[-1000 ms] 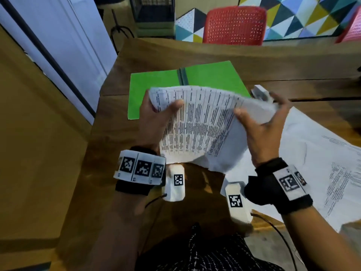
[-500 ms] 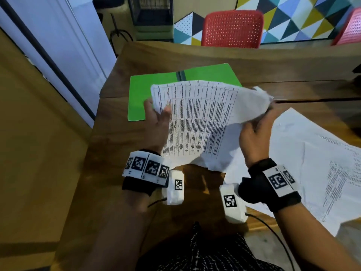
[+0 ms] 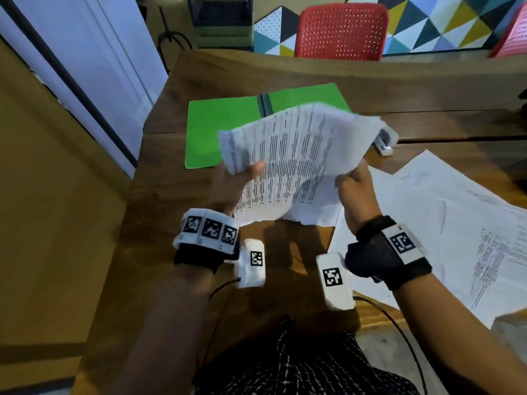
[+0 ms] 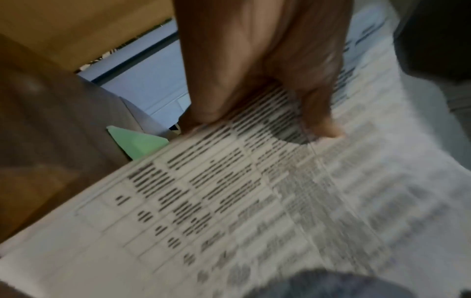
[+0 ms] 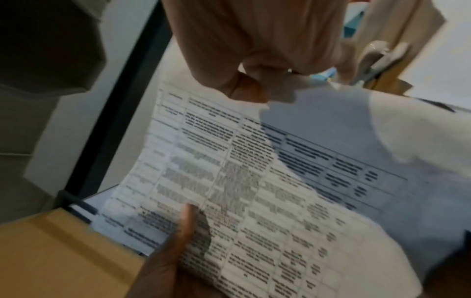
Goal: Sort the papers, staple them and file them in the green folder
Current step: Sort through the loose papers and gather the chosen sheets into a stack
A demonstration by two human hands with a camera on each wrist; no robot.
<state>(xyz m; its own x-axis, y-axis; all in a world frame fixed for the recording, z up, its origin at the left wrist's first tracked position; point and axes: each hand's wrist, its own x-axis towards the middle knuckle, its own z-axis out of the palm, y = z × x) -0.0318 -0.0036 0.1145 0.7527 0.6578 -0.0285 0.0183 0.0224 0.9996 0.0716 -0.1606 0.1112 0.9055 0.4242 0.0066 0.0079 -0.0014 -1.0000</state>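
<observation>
Both hands hold a small stack of printed papers [image 3: 296, 161] above the wooden table [image 3: 171, 212]. My left hand [image 3: 242, 181] grips the stack's left edge, thumb on top of the print [image 4: 323, 125]. My right hand [image 3: 353, 181] pinches the right edge [image 5: 254, 88]; the sheets curl and fan apart there. The table-printed top sheet [image 5: 229, 201] bends away from the page beneath. A green folder [image 3: 228, 124] lies open flat behind the papers, partly hidden by them. A stapler [image 3: 385, 141] peeks out past the stack's right corner.
More loose printed sheets [image 3: 445, 223] lie spread on the table's right side, reaching over its near edge. A red chair [image 3: 342, 29] stands behind the table. A tan wall and a white door frame run along the left.
The stack has tilted, its left corner dropping toward me. My right hand slid from the upper right corner down to the right edge, uncovering the stapler.
</observation>
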